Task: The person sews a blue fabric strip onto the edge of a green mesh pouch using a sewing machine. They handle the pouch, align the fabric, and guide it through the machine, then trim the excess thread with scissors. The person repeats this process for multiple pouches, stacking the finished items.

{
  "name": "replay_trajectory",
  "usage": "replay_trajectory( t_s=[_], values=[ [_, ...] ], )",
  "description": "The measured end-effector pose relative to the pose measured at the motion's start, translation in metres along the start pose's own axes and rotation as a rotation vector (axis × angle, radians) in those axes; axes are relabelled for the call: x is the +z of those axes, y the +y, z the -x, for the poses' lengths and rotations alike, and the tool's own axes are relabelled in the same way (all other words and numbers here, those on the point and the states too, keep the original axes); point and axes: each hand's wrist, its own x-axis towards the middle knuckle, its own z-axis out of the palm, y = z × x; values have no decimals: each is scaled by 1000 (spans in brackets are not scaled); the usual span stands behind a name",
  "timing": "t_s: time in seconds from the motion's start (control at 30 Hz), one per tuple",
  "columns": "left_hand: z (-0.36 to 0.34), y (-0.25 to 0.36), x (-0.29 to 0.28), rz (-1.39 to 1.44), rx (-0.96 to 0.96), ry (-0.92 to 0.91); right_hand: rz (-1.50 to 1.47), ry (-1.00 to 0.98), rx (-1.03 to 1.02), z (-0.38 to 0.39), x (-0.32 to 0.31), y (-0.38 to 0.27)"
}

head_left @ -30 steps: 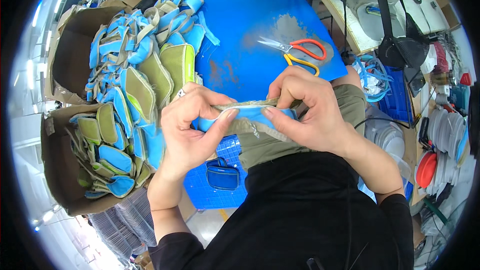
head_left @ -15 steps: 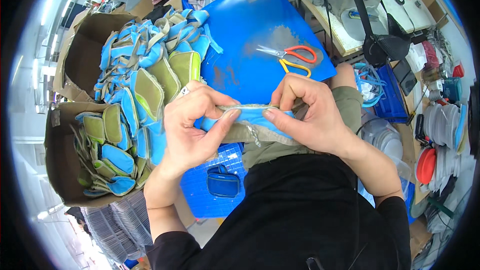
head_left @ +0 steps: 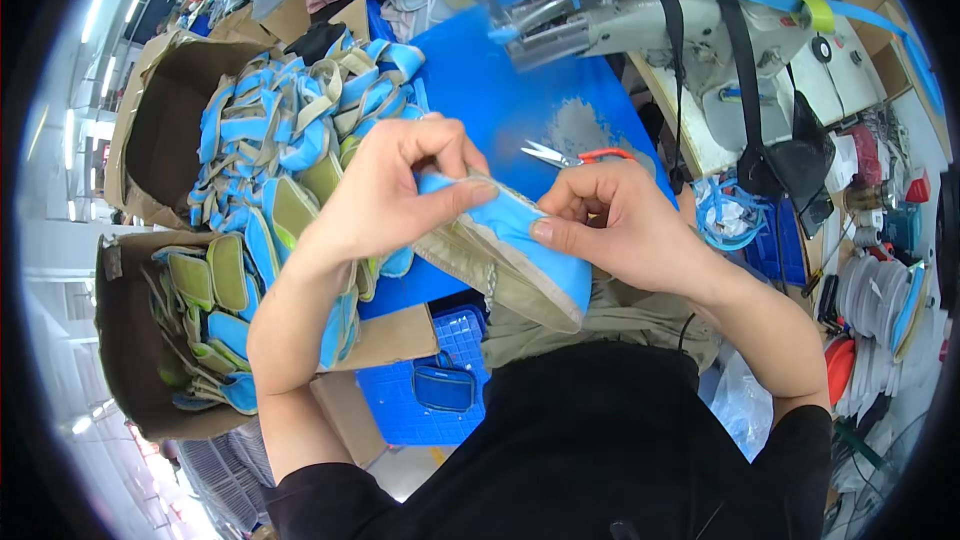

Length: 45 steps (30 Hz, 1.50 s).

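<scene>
Between my two hands, above my lap, is a blue and khaki fabric pouch piece (head_left: pixel 545 255) with a pale seam along its edge. My left hand (head_left: pixel 405 185) pinches its upper left end between thumb and fingers. Farther along the same edge, my right hand (head_left: pixel 610 225) grips it with the thumb on top and fingers curled behind. The piece slants, its khaki side hanging toward my lap. Beyond my right hand, scissors (head_left: pixel 560 154) with a red handle lie on the blue work surface (head_left: pixel 480 60); my hand partly hides them.
A tangled heap of blue and khaki strips (head_left: pixel 290 105) lies at the left. Below it, a cardboard box (head_left: pixel 130 340) holds several green and blue pouch pieces. A sewing machine (head_left: pixel 640 30) stands at the back right. A blue basket (head_left: pixel 400 410) with a small blue pouch (head_left: pixel 444 387) sits below.
The fabric piece has tilted from level to slanting down rightward, showing more of its khaki side. My left hand has risen slightly. The head view has shifted, bringing more of the sewing machine into sight.
</scene>
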Motion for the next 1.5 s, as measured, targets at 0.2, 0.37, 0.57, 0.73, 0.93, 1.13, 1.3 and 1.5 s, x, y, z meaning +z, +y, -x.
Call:
replay_trajectory(
  t_s=[0.2, 0.37, 0.57, 0.73, 0.93, 1.13, 1.3, 1.5],
  values=[
    [-70, -37, -38, 135, 13, -185, -347, 101, 52, -42, -14, 14],
    [-110, -54, -65, 255, -77, -161, -627, 141, 122, -67, -26, -4],
    [-132, -59, -84, 177, -184, -130, -754, 174, 155, -87, -31, -4],
    [-136, -65, -84, 239, -177, -108, -775, 210, 168, -97, -25, -1],
    [-140, -78, -87, 209, -126, -83, -787, 223, 178, -103, -22, -7],
    [-157, -93, -97, 66, -122, -98, -824, 281, 136, -109, -19, -2],
    [-170, -106, -107, 186, -172, -33, -863, 351, 63, -116, -16, -4],
    [-188, -100, -114, 150, -187, -39, -920, 449, 29, -121, -8, -3]
  ],
)
